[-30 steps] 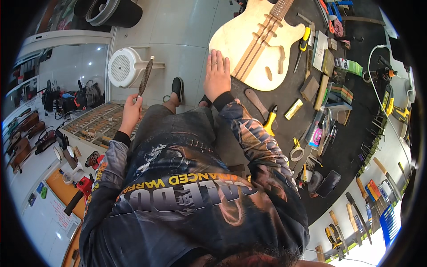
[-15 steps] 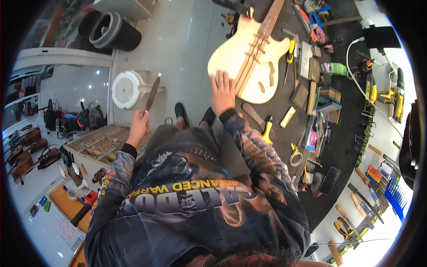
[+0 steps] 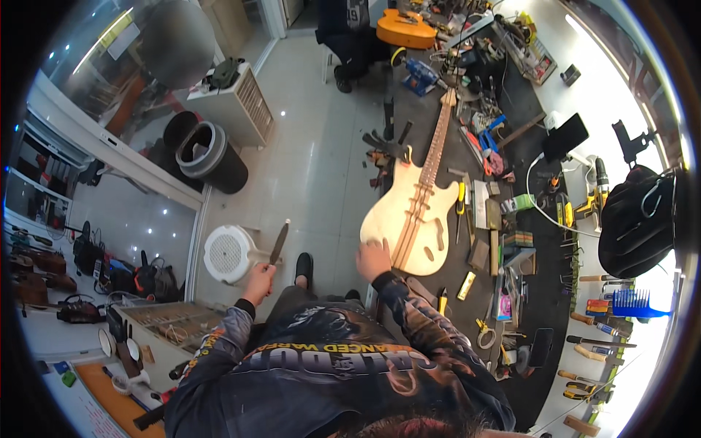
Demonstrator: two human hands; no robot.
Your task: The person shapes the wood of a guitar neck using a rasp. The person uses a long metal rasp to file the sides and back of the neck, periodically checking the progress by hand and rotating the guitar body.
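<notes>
In my left hand (image 3: 258, 283), out over the floor, is a dark metal file (image 3: 280, 242), which tilts up and has a pale tip. The fingers close around its near end. An unfinished electric guitar (image 3: 391, 212) of pale wood, with brown stripes down its middle, lies on the dark workbench (image 3: 453, 296), its neck pointing away from me. My right hand (image 3: 374, 260) rests on the near left edge of its body, the fingers a little bent and not wrapped around anything. A yellow-handled screwdriver (image 3: 461, 198) lies right of the body.
A white perforated stool (image 3: 227, 253) stands beyond my left hand, with a dark bin (image 3: 223, 164) behind it. Blocks and tools crowd the bench's right side. Far ahead, a seated person (image 3: 350, 44) is near an orange guitar (image 3: 406, 29). A phone (image 3: 541, 347) lies near right.
The view has tipped up, bringing the far bench and the seated person into sight. My left hand has turned the file slightly. My right hand stays on the guitar, its fingers now more bent.
</notes>
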